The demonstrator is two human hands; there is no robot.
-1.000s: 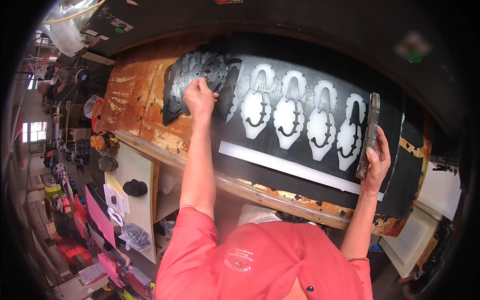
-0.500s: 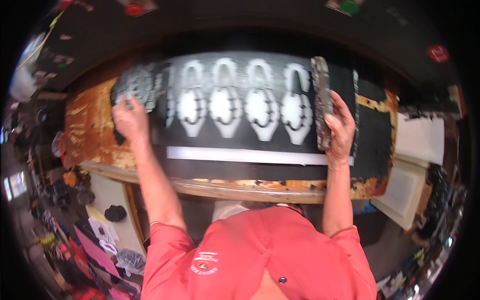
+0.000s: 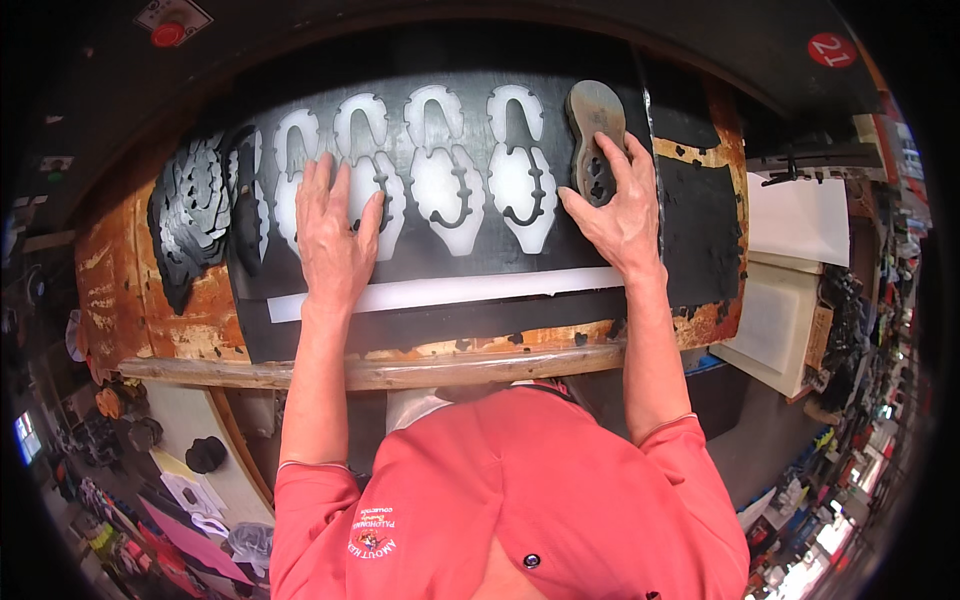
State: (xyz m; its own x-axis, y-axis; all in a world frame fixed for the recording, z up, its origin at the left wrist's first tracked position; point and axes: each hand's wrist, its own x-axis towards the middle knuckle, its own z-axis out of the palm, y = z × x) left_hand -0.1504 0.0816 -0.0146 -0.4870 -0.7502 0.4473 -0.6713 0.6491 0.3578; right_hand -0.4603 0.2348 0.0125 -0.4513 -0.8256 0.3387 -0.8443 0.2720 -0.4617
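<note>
A black sheet (image 3: pixel 420 290) lies on the worn bench, with a row of shoe-part shaped cutouts (image 3: pixel 437 190) showing white underneath. My left hand (image 3: pixel 335 230) rests over the cutouts on the left, palm down, fingers stretched and thumb apart, holding nothing. At the right of the row, a sole-shaped metal cutting die (image 3: pixel 594 110) lies flat on the sheet. My right hand (image 3: pixel 622 215) has it between thumb and fingers at its lower half, partly covering it.
Cut black pieces are piled (image 3: pixel 190 210) at the left of the bench. A white strip (image 3: pixel 450 290) runs along the sheet's near side. Dark machinery with a red button (image 3: pixel 166 35) spans the far side; the bench's wooden edge (image 3: pixel 450 372) is nearest me. White sheets (image 3: pixel 800 220) stand at right.
My left hand has moved right from the black pieces, leaving them on the pile. The die, held on edge before, now lies flat under my right hand. The view has shifted.
</note>
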